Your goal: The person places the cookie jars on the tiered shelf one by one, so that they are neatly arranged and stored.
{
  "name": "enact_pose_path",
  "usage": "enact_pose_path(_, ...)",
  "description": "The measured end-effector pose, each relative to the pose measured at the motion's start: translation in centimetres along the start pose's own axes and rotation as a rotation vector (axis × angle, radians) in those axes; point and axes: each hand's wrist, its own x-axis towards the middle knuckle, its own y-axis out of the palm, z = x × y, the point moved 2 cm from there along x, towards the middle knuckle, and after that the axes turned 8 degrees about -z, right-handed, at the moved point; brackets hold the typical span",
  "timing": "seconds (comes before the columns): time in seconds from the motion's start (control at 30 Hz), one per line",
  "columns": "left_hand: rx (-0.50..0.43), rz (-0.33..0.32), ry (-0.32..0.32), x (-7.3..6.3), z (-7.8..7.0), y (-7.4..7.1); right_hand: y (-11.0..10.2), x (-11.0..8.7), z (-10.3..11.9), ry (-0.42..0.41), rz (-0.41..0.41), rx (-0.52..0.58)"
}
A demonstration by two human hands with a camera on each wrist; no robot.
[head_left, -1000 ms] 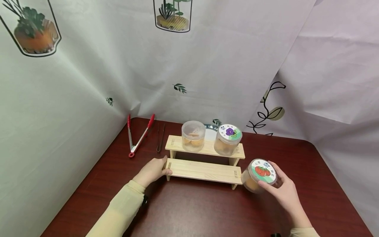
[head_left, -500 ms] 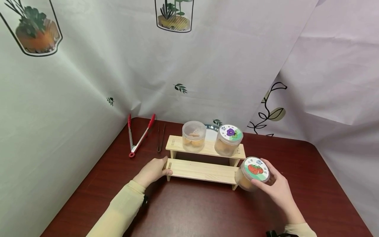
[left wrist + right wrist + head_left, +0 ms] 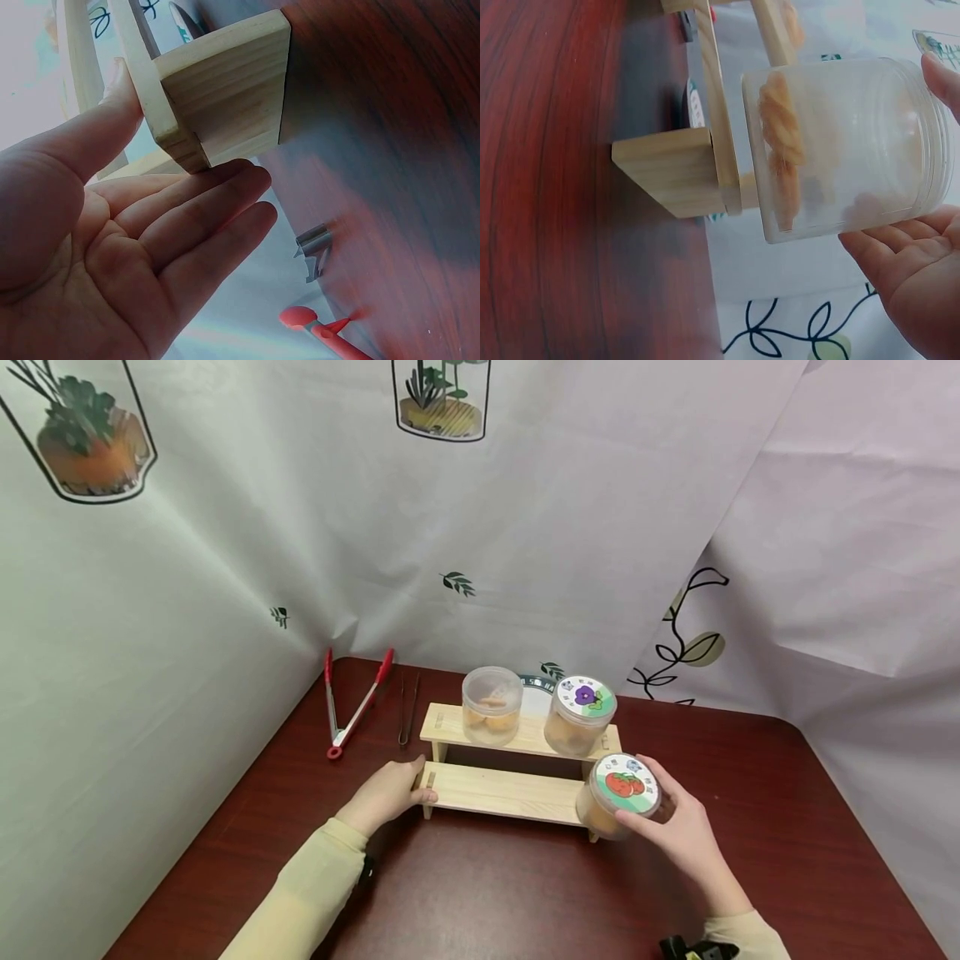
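My right hand (image 3: 678, 827) grips a clear plastic jar (image 3: 840, 150) by its lid end, thumb on one side and fingers on the other. Twisted golden pastries (image 3: 781, 142) lie at its bottom, and a tomato picture marks its lid (image 3: 624, 783). The jar hangs slightly tilted, just above the right end of the lower step of a wooden two-tier rack (image 3: 502, 789). At that step's left end, my left hand (image 3: 386, 793) rests its thumb on the board. Its other fingers (image 3: 217, 217) lie fairly straight along the end, with the palm off the wood.
On the upper step stand a lidless jar (image 3: 492, 706) with pastries and a lidded jar (image 3: 577, 717) with a purple flower label. A plate (image 3: 534, 693) shows behind. Red-handled tongs (image 3: 348, 718) and thin metal tweezers (image 3: 406, 714) lie at the left. Printed cloth surrounds the table.
My right hand has moved left with the tomato jar, from beside the rack to over the lower step's right end. The left hand has stayed at the left end.
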Motion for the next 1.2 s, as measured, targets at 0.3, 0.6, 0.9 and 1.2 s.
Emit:
enact_pose_path(0.3, 0.001, 0.001, -0.007, 0.0, 0.1, 0.1, 1.7, 0.2, 1.0, -0.013, 0.043, 0.063)
enact_pose_path(0.6, -0.004, -0.001, -0.007, -0.1, 0.1, 0.1, 3.5, 0.7, 2.1, -0.044, 0.088, 0.101)
enact_pose_path(0.9, 0.008, -0.014, 0.011, -0.1, -0.1, 0.0, 5.0, 0.8, 2.8, -0.044, 0.107, 0.068)
enact_pose_path(1.2, 0.02, -0.007, 0.014, 0.0, -0.1, 0.0, 6.9, 0.9, 3.9, -0.078, 0.16, 0.08)
